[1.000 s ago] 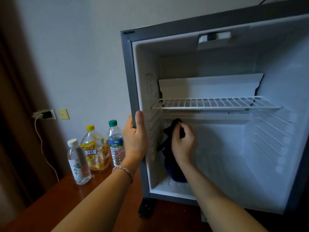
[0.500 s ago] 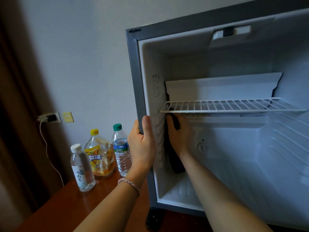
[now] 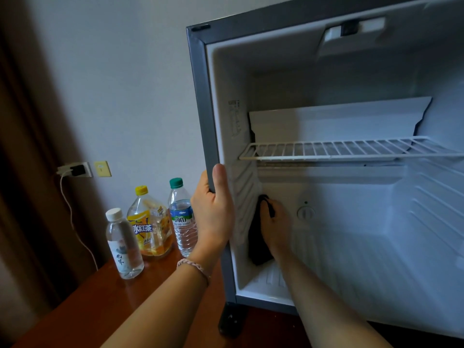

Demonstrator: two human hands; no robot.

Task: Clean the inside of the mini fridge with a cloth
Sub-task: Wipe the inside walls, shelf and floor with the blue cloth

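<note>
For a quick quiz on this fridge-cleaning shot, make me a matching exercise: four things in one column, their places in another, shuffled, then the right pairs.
Things:
1. left hand
2. dark cloth
3. wire shelf
4. yellow-capped bottle

Places:
A. on the wooden table, between two clear bottles
B. gripping the fridge's front left edge
C. spanning the fridge interior, above the right hand
D. against the inner left wall, under the right hand

Pairs: 1-B, 2-D, 3-C, 4-A

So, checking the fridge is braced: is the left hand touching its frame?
Touching. The head view shows the left hand gripping the fridge frame, thumb lying on its front edge.
</note>
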